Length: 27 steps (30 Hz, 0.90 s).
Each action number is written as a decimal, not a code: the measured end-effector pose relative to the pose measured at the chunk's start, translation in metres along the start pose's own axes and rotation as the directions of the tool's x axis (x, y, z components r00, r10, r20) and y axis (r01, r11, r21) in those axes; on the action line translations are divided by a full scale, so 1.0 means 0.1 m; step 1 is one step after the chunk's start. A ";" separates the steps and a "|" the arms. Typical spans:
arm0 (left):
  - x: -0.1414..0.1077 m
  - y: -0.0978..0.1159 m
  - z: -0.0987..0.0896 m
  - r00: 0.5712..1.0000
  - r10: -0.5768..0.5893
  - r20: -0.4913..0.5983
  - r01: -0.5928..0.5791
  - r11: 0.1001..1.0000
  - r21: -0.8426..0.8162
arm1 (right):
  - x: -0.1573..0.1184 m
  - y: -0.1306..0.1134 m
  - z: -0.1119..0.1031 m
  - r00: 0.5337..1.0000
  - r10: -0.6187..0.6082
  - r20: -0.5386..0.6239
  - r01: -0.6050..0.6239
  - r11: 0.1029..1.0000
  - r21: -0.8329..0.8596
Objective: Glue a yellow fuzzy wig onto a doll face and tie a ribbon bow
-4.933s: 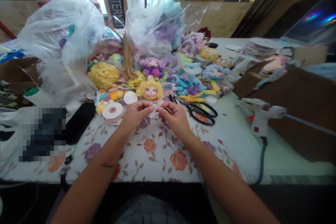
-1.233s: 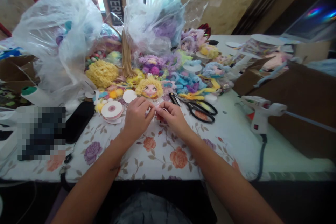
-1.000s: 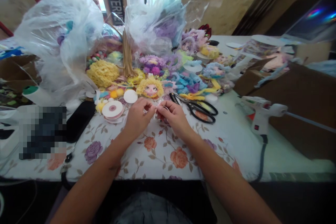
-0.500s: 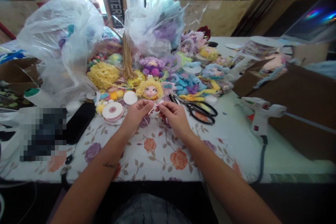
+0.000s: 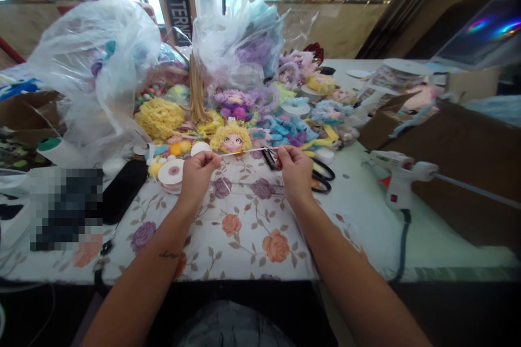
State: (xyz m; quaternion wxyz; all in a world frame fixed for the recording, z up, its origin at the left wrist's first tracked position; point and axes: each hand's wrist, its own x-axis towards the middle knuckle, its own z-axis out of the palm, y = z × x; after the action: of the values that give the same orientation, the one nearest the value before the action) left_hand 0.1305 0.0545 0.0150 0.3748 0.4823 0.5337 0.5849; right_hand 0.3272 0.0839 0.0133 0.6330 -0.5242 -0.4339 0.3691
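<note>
A thin pale pink ribbon (image 5: 248,151) is stretched nearly level between my two hands. My left hand (image 5: 199,171) pinches one end, and a loose tail of ribbon hangs below it. At the other end, my right hand (image 5: 293,171) grips the ribbon between thumb and fingers. Just beyond the ribbon lies a doll head (image 5: 233,140) with curly yellow hair. Left of my left hand sits a ribbon spool (image 5: 170,172), partly covered by the hand. Black-handled scissors (image 5: 324,171) lie behind my right hand, which hides their middle.
Yarn, doll heads and plastic bags (image 5: 101,49) pile up along the back. On the right, a glue gun (image 5: 401,171) stands before a brown cardboard box (image 5: 459,168). A black phone (image 5: 124,191) lies at left on the floral cloth (image 5: 244,249), near a thread cone (image 5: 57,152).
My hands were close together at the ribbon. They have moved apart, the left one leftward and the right one rightward, and the ribbon now runs straight between them.
</note>
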 end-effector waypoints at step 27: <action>-0.04 0.18 -0.21 0.960 0.184 0.213 -0.273 0.418 0.867 | 0.07 -0.45 -0.30 0.992 -0.112 0.057 0.117 0.989 -0.090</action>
State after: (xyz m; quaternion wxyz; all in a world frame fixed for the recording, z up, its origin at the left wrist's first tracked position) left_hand 0.1130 0.0426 0.0327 0.0067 0.6985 0.6728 0.2435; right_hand 0.3583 0.0723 0.0565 0.6168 -0.5175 -0.4962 0.3249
